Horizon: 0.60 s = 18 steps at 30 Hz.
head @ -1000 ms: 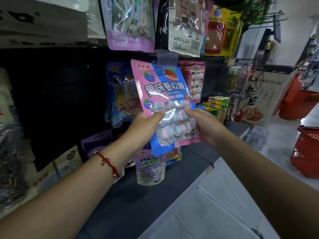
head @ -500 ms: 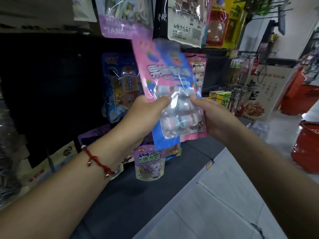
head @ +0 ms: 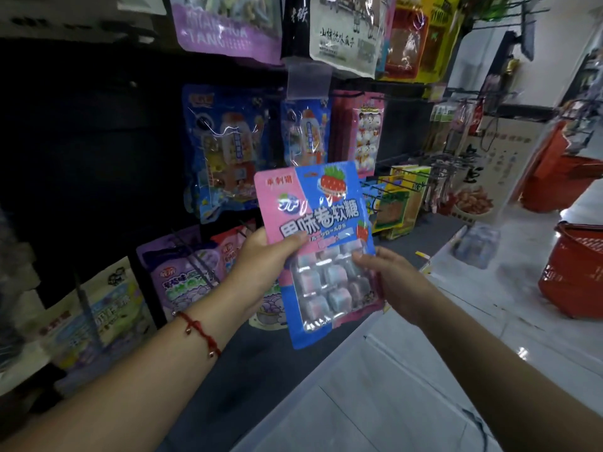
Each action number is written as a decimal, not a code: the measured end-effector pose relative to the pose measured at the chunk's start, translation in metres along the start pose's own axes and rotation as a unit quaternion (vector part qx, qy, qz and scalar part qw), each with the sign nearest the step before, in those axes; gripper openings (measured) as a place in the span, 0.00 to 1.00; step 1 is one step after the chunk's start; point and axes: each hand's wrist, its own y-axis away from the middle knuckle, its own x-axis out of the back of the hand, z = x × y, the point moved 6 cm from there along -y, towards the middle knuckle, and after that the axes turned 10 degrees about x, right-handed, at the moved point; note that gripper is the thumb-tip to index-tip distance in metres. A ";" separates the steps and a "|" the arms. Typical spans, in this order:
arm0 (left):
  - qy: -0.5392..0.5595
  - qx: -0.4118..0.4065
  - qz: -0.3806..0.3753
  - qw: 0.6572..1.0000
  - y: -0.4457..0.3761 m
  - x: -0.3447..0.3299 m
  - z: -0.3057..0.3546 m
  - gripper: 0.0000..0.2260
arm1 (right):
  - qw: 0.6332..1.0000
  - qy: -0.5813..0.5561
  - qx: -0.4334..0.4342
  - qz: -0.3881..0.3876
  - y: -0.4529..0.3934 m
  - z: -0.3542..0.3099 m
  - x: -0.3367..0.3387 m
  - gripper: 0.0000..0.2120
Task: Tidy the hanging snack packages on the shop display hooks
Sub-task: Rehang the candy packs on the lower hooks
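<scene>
The pink-and-blue candy package [head: 318,246] sits at the centre of the view, off any hook, tilted a little with its top leaning toward 11 o'clock. Its clear lower window shows rows of pink and blue wrapped sweets. The left hand [head: 264,265] grips its left edge, thumb laid across the front just under the printed characters, fingers behind. The right hand [head: 391,278] pinches the right edge at the level of the window, thumb in front. Both hands are clamped on the same package, one on each side. A red string bracelet [head: 199,331] circles the left wrist.

At 12 o'clock from the package, a clear plastic label holder [head: 308,78] hangs at the front of a hook, with blue rocket-print bags [head: 228,148] behind it and to 11 o'clock, and a pink bag [head: 367,132] at 1 o'clock. Above those hang a purple bag [head: 228,27] and a pale bag with black characters [head: 347,31]. At 8 o'clock, behind the left forearm, purple pouches [head: 182,272] hang low on wire hooks [head: 199,262]. At 3 o'clock, bare wire hooks jut out before yellow-green boxes [head: 401,200]. Further at 3 o'clock, a red shopping basket [head: 574,272] stands on the pale tiled floor [head: 391,386]. A dark base shelf [head: 261,370] runs beneath the display at 6 o'clock.
</scene>
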 end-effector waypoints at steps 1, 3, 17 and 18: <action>0.007 0.000 0.010 1.000 -0.002 0.002 -0.007 0.03 | 1.000 0.011 -0.010 -0.004 0.003 0.012 0.005 0.24; 0.020 0.011 0.021 1.000 -0.002 0.000 -0.022 0.03 | 0.999 0.029 -0.035 -0.013 0.011 0.036 0.013 0.20; -0.309 -0.050 0.053 0.948 -0.028 -0.026 -0.068 0.12 | 0.982 0.099 -0.152 -0.052 0.032 0.115 0.034 0.14; -0.311 -0.047 0.056 0.948 -0.034 -0.028 -0.068 0.12 | 0.982 0.100 -0.150 -0.049 0.028 0.116 0.034 0.15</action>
